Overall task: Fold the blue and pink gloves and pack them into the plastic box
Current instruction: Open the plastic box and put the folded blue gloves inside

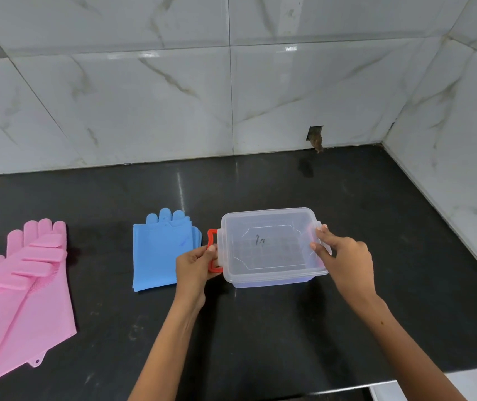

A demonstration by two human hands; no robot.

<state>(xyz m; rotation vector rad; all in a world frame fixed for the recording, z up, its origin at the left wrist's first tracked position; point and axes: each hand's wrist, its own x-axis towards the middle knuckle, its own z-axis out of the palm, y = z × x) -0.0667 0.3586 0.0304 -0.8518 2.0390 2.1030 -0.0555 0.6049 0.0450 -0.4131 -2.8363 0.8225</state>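
Observation:
A clear plastic box (272,247) with its clear lid on stands on the black counter, right of centre. A red clip (213,250) sticks out from its left end, and my left hand (195,267) pinches that clip. My right hand (344,256) grips the right end of the lid. The blue gloves (160,253) lie folded in a flat stack just left of the box, fingertips pointing to the wall. The pink gloves (20,296) lie unfolded and overlapping at the far left, partly cut off by the frame edge.
The black counter (260,328) meets a marble-tiled wall (231,96) at the back and on the right. A small dark hole (315,137) marks the wall base behind the box. The counter's front edge runs along the lower right.

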